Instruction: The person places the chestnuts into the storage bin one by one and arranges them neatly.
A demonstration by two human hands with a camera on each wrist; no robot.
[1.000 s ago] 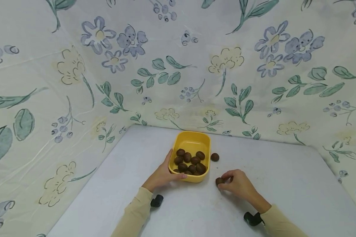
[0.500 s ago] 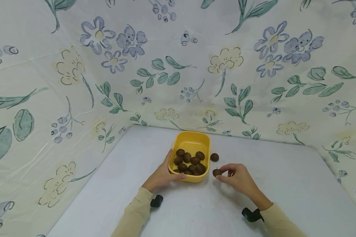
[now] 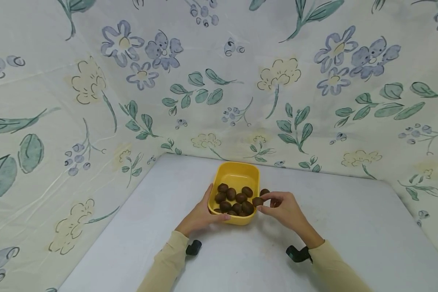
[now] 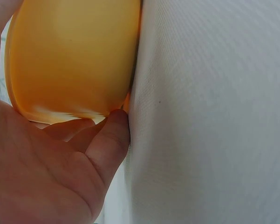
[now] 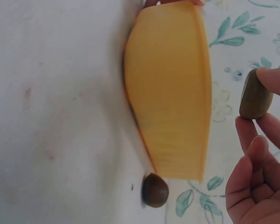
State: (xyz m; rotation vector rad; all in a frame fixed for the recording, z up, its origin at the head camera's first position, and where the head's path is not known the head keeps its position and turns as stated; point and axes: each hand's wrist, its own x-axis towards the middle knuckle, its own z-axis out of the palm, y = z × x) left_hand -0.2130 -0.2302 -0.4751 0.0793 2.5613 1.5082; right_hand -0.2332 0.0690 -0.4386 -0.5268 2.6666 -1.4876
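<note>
A yellow plastic tub [image 3: 237, 179] stands on the table with several brown chestnuts [image 3: 231, 194] gathered in its near half. My left hand [image 3: 200, 217] grips the tub's near left corner, thumb along the near side; the left wrist view has its fingers against the tub's wall [image 4: 74, 56]. Between thumb and fingertips my right hand [image 3: 287, 210] pinches one chestnut [image 3: 257, 202] at the tub's right rim. In the right wrist view this held chestnut [image 5: 256, 95] is off the table. A loose chestnut [image 5: 156, 190] lies just outside the tub, partly behind my right fingers in the head view.
The white table [image 3: 237, 255] runs back to a floral-patterned sheet [image 3: 241, 121], which stands behind and at the left. Small black cameras [image 3: 297, 254] sit at both wrists. Tiny dark specks mark the tabletop.
My right hand has lifted the pinched chestnut off the table and carried it left and away from me, up to the tub's right rim. My left hand and the tub have stayed put.
</note>
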